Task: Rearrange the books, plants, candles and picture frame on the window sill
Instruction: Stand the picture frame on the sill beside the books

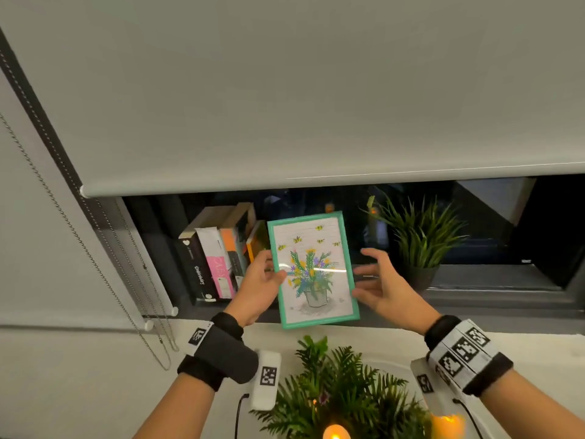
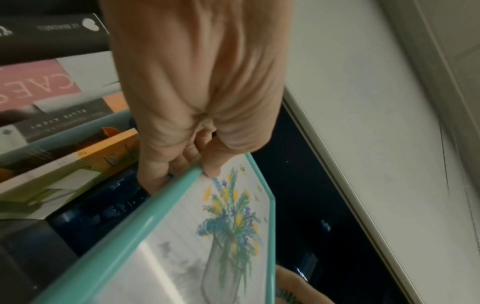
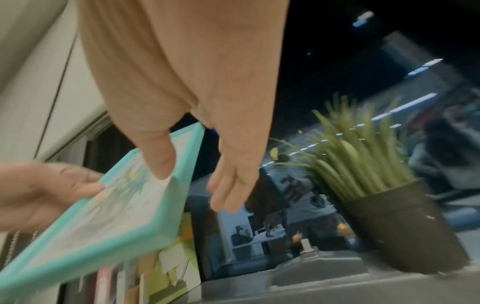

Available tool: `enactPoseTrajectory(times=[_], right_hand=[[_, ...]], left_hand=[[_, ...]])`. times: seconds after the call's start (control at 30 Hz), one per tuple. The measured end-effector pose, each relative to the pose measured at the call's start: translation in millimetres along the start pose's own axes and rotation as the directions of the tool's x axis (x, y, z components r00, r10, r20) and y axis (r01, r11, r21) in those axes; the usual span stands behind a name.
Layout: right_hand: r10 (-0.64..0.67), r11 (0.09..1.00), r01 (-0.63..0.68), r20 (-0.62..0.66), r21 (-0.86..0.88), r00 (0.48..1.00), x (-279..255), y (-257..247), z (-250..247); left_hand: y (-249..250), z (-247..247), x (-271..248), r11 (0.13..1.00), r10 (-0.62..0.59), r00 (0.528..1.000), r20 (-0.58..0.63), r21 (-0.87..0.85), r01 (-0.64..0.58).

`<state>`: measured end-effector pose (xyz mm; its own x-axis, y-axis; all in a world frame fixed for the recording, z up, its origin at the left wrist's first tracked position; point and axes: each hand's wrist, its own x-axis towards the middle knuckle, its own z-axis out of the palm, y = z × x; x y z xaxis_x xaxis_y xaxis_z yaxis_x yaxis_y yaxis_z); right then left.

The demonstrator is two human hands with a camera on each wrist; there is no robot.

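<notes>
A teal picture frame [image 1: 311, 269] with a flower drawing is held up in front of the window. My left hand [image 1: 273, 270] grips its left edge, thumb on the glass and fingers behind, as the left wrist view shows with the left hand [image 2: 197, 168] on the frame [image 2: 182, 246]. My right hand [image 1: 361, 274] is spread beside the right edge with straight fingers. In the blurred right wrist view the right hand [image 3: 192, 189] has its thumb over the frame [image 3: 116, 216] and its fingers behind; whether it touches, I cannot tell. Several books [image 1: 215, 258] stand upright at the sill's left.
A grass plant in a black pot [image 1: 418, 245] stands on the dark window sill [image 1: 490, 289] right of the frame. A fern [image 1: 335, 384] and two lit candles [image 1: 336, 432] [image 1: 448, 424] sit low in front. A roller blind [image 1: 285, 90] hangs overhead, and its bead chain [image 1: 95, 258] hangs at the left.
</notes>
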<state>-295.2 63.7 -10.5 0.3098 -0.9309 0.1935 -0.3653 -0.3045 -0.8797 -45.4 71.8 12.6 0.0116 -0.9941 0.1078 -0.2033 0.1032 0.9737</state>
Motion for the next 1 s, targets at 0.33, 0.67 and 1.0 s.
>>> enactPoseTrajectory(times=[0.33,0.67,1.0], right_hand=[[0.167,0.936,-0.194,0.114,0.293,0.979,43,-22,31],[0.166,0.891,-0.216,0.155,0.399,0.974,72,-29,43],[0.288,0.807,-0.252,0.016,0.534,0.958,129,-6,47]], left_hand=[[-12,-12,17,0.992,0.125,0.992,-0.002,0.011,-0.125],[-33,-22,36,0.981,0.186,0.982,-0.033,-0.052,-0.188],[-85,-24,64,0.967,0.102,0.995,0.003,0.236,-0.1]])
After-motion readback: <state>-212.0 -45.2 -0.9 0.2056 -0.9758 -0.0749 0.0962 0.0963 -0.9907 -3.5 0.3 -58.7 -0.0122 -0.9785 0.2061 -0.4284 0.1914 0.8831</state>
